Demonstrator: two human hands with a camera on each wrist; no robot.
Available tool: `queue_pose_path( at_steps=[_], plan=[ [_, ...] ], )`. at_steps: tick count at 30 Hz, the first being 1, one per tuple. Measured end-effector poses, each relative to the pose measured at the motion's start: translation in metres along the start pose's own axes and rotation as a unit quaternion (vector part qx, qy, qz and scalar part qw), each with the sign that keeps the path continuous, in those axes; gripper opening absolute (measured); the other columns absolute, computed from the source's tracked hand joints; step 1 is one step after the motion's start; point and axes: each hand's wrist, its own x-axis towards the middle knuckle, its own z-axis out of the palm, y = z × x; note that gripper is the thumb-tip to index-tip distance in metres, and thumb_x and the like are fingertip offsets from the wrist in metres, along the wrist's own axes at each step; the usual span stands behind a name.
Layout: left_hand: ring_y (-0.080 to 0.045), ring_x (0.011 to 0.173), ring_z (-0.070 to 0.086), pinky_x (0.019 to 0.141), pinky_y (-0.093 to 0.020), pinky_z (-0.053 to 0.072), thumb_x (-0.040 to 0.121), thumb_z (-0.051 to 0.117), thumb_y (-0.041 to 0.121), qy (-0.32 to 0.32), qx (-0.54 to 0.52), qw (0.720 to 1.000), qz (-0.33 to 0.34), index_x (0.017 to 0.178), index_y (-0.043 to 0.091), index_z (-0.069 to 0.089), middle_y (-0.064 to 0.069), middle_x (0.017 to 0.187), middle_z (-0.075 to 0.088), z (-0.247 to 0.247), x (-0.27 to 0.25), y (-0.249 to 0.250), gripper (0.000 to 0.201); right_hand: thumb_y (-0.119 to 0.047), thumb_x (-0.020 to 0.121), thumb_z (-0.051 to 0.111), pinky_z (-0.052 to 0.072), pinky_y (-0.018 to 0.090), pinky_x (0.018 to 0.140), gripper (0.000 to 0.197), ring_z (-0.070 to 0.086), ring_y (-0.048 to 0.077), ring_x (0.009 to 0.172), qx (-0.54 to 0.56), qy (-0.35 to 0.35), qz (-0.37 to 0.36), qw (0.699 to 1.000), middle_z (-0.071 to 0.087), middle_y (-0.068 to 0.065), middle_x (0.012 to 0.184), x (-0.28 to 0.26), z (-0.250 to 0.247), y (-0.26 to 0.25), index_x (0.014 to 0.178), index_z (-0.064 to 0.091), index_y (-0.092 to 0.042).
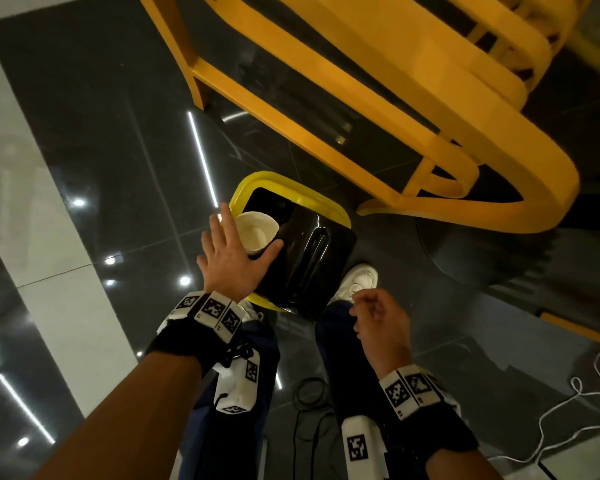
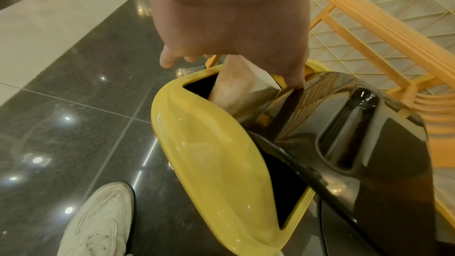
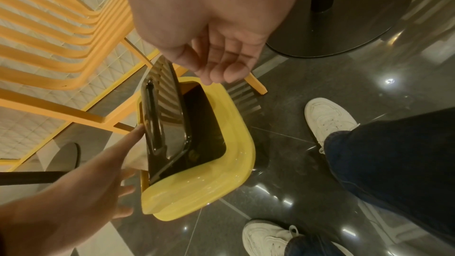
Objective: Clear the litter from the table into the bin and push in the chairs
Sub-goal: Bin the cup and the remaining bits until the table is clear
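Left arm: nearest the head camera, bare, with a black wrist band (image 1: 174,336) that has white blocks printed with black square codes. No words on them can be read.
Left hand (image 1: 231,259): flat and spread wide over the bin, fingers straight. It grips nothing. The thumb reaches toward the black lid, and the paper cup sits just past the palm.
Paper cup (image 1: 257,233): white, tilted, mouth up, in the open gap of the bin. From the left wrist view (image 2: 242,87) it looks partly inside the hole, but it is blurry, so I cannot tell if the hand touches it.
Bin (image 1: 293,192): yellow rim, shiny black swing lid (image 1: 312,258) tipped up on edge. It stands on the dark floor, right by the person's feet. No label shows.
Right hand (image 1: 383,325): hangs near the right leg, fingers loosely curled, holding nothing. The right wrist view (image 3: 221,61) shows an empty palm.
Chair (image 1: 430,109): yellow, with curved slats, just behind the bin.
Shoes: white sneaker (image 1: 357,282) beside the bin, under dark blue trousers (image 1: 257,344).
Floor: dark shiny tiles (image 1: 94,116) with a pale strip, and a white cord (image 1: 568,407) on the right.
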Motion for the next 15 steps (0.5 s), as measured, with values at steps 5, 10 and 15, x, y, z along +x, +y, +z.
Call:
queue_pose_path(
  at_steps=[5,10,15],
  plan=[
    [-0.035,0.145,-0.008,0.114,-0.061,0.005,0.076,0.032,0.079,-0.049,0.048,0.997,-0.023,0.148,0.028,-0.013,-0.005,0.159,-0.013,0.004,-0.002,-0.001,0.099,-0.004,0.084,0.055,0.044,0.021,0.057,0.023,0.057,0.012,0.065,-0.004,-0.008,-0.003,1.000,0.065,0.004,0.076,-0.002,-0.003,0.002,0.074,0.060,-0.024],
    [-0.036,0.145,0.002,0.113,-0.059,0.013,0.078,0.043,0.072,-0.001,0.033,0.999,-0.019,0.149,0.028,0.001,-0.008,0.160,0.001,-0.002,-0.014,0.003,0.094,-0.005,0.085,0.056,0.045,0.021,0.060,0.024,0.058,0.011,0.066,-0.009,-0.004,-0.010,1.000,0.066,0.002,0.076,-0.010,-0.010,-0.001,0.074,0.059,-0.026],
    [-0.036,0.127,0.041,0.103,-0.048,0.037,0.079,0.055,0.059,-0.007,-0.001,0.999,0.041,0.137,0.020,0.041,-0.012,0.135,0.048,-0.030,-0.039,-0.002,0.071,-0.015,0.089,0.056,0.049,0.024,0.065,0.024,0.062,0.008,0.071,-0.084,-0.044,-0.020,0.995,0.065,-0.006,0.076,-0.041,-0.045,-0.013,0.074,0.057,-0.034]
  ],
)
